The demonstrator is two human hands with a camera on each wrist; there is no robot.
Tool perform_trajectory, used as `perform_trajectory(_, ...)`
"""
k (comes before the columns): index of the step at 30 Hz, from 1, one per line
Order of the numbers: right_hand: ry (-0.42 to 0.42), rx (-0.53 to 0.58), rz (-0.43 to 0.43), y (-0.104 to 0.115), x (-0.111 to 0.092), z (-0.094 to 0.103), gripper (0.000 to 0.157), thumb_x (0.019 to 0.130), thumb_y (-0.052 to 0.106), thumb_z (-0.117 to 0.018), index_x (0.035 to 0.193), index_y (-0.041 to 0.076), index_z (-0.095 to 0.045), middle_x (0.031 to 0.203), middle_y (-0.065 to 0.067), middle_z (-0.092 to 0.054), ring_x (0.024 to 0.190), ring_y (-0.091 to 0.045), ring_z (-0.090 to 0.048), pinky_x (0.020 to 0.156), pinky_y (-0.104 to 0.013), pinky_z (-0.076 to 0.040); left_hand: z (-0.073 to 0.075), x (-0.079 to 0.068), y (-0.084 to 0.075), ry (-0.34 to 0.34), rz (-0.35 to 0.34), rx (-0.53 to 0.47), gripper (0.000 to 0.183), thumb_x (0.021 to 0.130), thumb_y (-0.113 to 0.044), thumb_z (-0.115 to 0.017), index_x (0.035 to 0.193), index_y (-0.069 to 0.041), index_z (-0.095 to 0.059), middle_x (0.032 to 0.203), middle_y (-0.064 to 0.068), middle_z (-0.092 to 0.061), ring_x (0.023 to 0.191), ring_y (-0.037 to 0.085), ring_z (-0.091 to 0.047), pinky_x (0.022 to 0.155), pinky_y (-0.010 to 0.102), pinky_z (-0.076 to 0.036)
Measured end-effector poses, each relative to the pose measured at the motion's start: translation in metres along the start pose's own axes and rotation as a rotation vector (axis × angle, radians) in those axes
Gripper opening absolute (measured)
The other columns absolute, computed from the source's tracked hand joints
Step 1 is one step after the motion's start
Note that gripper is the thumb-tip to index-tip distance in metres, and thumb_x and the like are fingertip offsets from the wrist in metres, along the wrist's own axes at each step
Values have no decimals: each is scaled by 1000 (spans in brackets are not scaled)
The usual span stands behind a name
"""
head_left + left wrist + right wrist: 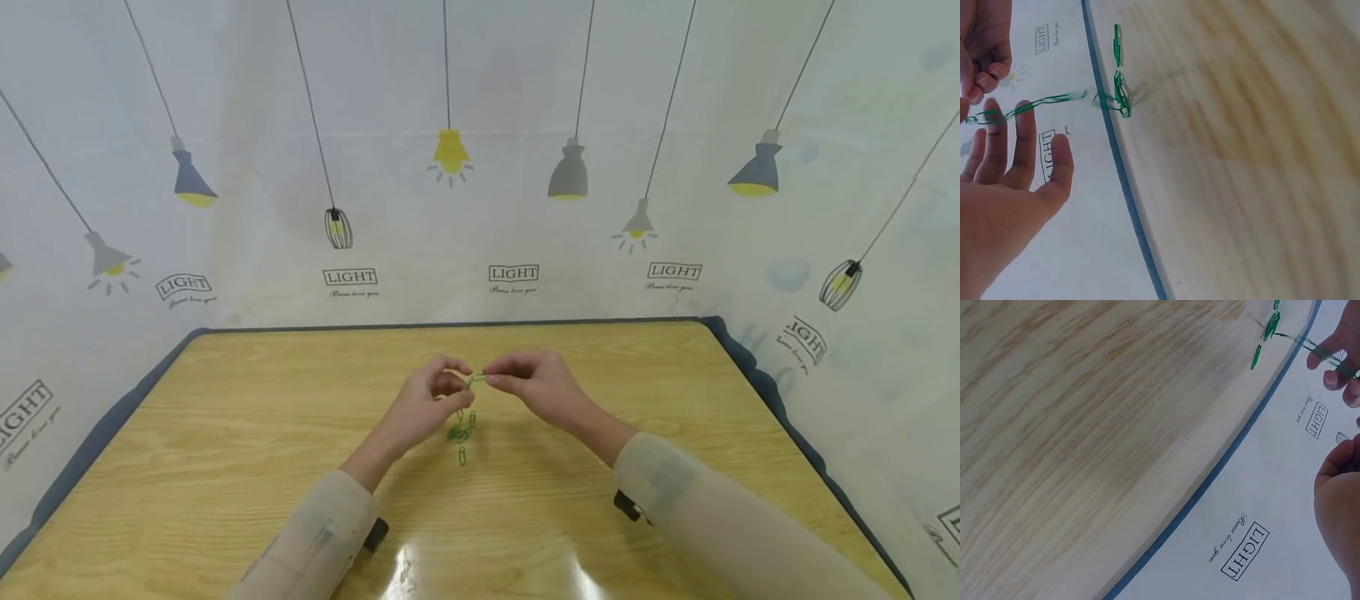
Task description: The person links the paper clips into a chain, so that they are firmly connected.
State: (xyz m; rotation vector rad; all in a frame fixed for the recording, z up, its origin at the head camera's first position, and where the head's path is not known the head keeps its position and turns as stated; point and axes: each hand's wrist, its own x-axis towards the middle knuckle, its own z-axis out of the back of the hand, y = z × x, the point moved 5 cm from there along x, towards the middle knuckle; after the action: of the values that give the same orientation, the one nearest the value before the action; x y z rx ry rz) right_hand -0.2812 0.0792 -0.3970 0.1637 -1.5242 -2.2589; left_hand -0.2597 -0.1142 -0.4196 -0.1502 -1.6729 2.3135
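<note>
Right hand [542, 388]: my thumb and finger pinch a paperclip [478, 377].
Left hand [422, 402]: fingers apart; pinching or not, I can't tell.
Chain [1047, 100]: hangs below my hands; best I steady its top link.

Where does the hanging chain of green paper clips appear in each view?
Head: paper-clip chain below centre, under the left hand.
Left wrist: paper-clip chain upper left, crossing the left hand.
Right wrist: paper-clip chain upper right, running to the left hand.
Shared landmark: dark blue table border.
</note>
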Motion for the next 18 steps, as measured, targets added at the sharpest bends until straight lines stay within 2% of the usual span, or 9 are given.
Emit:
perform_trajectory(2,-2,7,13,1,1,-1,17,101,17,-75,114,8,-80,112,-14,-80,103,-30,-74,96,-52,-61,-1,0,-2,0,-16,30,30,105,-27,-68,132,-14,-64,109,20,-74,100,35,-69,82,34,-54)
perform_trajectory(5,-2,8,32,1,1,-1,15,101,16,-74,113,7,-80,111,-15,-80,103,-32,-74,90,-40,-62,-1,1,-3,-17,-38,86,25,107,-34,-66,125,-17,-70,100,12,-73,93,32,-68,77,34,-55)
perform_trajectory(8,8,16,45,0,0,-2,15,101,14,-74,112,6,-80,112,-18,-79,104,-35,-74,86,-32,-61,-1,1,-4,-29,-54,128,23,108,-34,-63,119,-16,-74,103,5,-75,93,26,-68,78,34,-56)
perform_trajectory(13,28,3,39,-4,1,-4,17,102,16,-74,115,8,-80,116,-17,-79,104,-24,-75,90,-34,-62,1,2,-3,-58,-42,155,22,109,-32,-63,117,-16,-76,116,8,-78,94,18,-69,83,34,-59)
perform_trajectory(15,36,-12,31,-7,3,-5,19,102,17,-74,118,9,-79,117,-14,-79,103,-19,-74,92,-35,-63,2,3,-2,-68,-33,158,23,109,-31,-64,118,-15,-76,118,11,-78,95,16,-70,84,34,-59)
perform_trajectory(18,60,-46,30,-10,7,-6,22,102,18,-74,121,9,-77,117,-12,-78,103,-17,-72,92,-36,-62,3,3,0,-77,-26,161,22,108,-30,-64,118,-14,-76,119,15,-77,95,17,-70,84,34,-59)
